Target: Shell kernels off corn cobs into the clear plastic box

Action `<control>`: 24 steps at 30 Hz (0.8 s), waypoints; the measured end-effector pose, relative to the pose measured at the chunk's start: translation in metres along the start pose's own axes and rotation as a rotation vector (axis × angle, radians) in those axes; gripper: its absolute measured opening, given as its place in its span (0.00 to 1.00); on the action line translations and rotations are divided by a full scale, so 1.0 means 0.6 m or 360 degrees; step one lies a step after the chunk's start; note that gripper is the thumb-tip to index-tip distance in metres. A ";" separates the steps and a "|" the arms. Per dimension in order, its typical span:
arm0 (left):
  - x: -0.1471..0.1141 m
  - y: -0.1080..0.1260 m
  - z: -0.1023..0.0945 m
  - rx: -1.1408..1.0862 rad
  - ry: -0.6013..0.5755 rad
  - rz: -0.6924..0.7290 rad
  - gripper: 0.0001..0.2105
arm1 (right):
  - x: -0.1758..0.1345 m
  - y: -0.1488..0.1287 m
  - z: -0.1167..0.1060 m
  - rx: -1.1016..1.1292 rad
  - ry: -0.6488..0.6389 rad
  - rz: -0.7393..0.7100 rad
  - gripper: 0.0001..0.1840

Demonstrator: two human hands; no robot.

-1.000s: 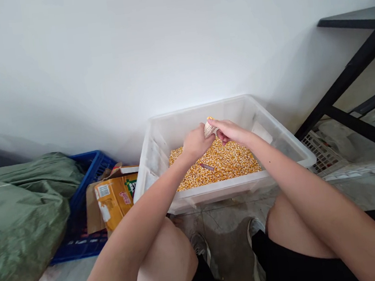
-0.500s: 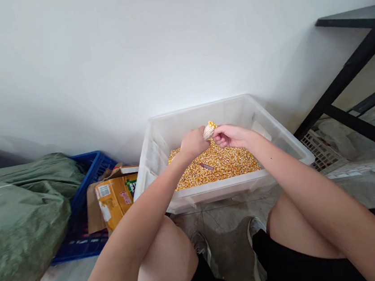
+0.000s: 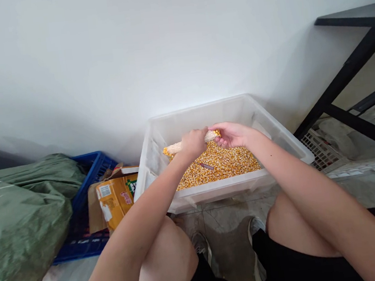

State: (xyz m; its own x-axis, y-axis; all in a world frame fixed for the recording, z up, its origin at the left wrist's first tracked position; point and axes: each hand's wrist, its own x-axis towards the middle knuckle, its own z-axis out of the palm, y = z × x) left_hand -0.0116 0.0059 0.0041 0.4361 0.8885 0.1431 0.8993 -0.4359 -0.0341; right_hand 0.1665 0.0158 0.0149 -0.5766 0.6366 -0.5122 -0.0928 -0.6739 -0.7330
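Corn cob [image 3: 211,135], mostly stripped, yellow at both ends, lying left-right above loose corn kernels [image 3: 230,160] in a plastic tub [image 3: 218,192]. Left hand [image 3: 194,143]: grip closed round its middle. Right hand [image 3: 232,134]: grip curled, fingers at right end. Cardboard box [image 3: 117,201], blue crate [image 3: 81,248] left of tub.

Diffuse light. Wall [image 3: 177,47] pale, bright; soft shadow right of tub [image 3: 220,186]. Floor [image 3: 221,218] dim between shoes [image 3: 201,246]. Far right corner of view darkened. Wide-angle stretch toward edges.
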 end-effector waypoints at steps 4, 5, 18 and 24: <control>-0.003 0.007 -0.006 0.0040 -0.0020 0.0026 0.17 | -0.001 0.001 0.001 0.0086 -0.0036 0.0109 0.10; -0.004 0.008 -0.007 0.0042 -0.0035 0.0022 0.17 | -0.001 0.002 0.002 0.0098 -0.0040 0.0113 0.11; -0.001 0.001 0.000 -0.0066 -0.0098 -0.0045 0.13 | 0.005 0.015 0.016 -0.0019 0.0092 -0.0075 0.06; 0.003 -0.015 0.007 -0.0237 -0.0097 -0.0003 0.12 | -0.008 0.005 0.010 0.0115 -0.0036 -0.0150 0.03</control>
State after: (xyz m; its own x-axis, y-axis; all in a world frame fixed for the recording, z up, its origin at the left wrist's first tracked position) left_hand -0.0186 0.0121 0.0007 0.4397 0.8943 0.0829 0.8873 -0.4469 0.1137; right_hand 0.1642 0.0084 0.0176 -0.5806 0.6904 -0.4316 -0.2055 -0.6372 -0.7428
